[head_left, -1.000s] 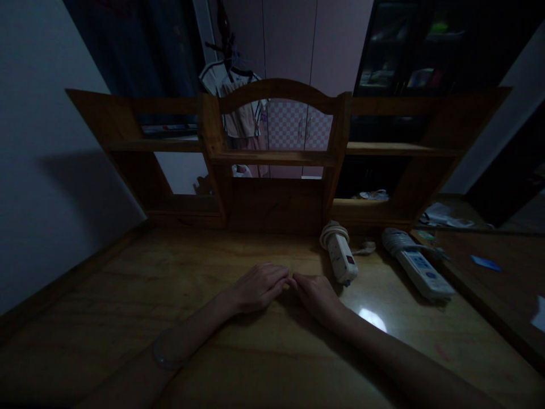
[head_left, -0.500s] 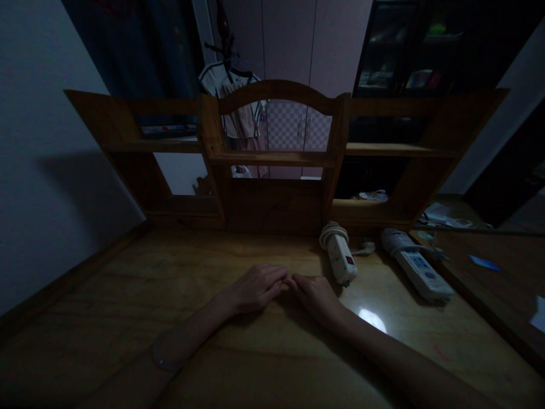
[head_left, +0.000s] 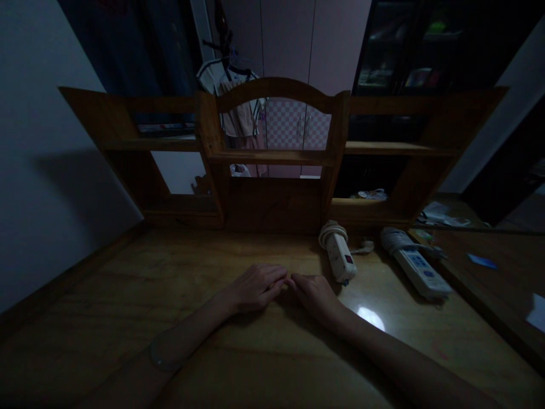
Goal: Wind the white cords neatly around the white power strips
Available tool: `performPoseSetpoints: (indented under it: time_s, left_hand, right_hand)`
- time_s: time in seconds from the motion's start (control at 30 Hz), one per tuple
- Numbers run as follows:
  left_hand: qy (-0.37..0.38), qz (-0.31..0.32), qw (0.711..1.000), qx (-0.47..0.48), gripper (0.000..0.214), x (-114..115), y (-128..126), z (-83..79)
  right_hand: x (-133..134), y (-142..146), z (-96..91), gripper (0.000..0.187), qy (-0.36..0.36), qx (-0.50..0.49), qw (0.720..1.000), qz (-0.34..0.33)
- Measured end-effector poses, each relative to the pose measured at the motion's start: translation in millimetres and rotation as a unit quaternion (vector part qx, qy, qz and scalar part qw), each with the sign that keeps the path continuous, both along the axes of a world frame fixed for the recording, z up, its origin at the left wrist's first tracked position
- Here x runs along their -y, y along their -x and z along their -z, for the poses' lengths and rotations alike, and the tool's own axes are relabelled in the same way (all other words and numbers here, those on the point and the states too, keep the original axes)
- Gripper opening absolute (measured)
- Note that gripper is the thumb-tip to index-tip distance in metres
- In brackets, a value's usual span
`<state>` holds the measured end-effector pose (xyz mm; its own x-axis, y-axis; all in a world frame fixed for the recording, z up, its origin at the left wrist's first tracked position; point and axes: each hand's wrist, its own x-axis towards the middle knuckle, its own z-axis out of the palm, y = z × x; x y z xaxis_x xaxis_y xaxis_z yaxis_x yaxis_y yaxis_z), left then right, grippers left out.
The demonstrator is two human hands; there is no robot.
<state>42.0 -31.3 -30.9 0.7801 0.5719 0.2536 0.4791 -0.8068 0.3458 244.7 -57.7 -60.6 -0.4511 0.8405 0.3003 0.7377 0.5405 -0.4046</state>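
My left hand (head_left: 259, 288) rests on the wooden desktop (head_left: 264, 363), its fingers drawn together and bent down. Just to its right lies my right hand (head_left: 318, 298), closed, with fingers curled under the palm. The fingertips of both hands meet or nearly meet in the middle; the dim light hides whether they touch. No object shows in either hand. A white power strip (head_left: 341, 260) with its cord coiled at the far end lies close beyond my right hand. Farther right sits a second power strip (head_left: 422, 274), its grey cord wound around one end.
A wooden shelf unit (head_left: 272, 157) stands along the desk's back edge. A wall (head_left: 38, 170) borders the left side. At the right, a lower brown surface holds a blue card (head_left: 482, 261) and white paper (head_left: 537, 312). Clothes (head_left: 238, 108) hang behind the shelf.
The view has shifted very slightly. Both hands keep the same place and pose on the desktop, and the power strips have not moved.
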Motion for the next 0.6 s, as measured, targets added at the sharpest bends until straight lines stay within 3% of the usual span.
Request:
performPoseSetpoints:
  time_s: [0.6]
  left_hand:
    - [0.004, 0.004, 1.000, -0.005, 0.013, -1.5, 1.7, 0.2]
  right_hand:
    - [-1.5, 0.8, 1.3, 0.037, -0.016, -0.004, 1.000, 0.000]
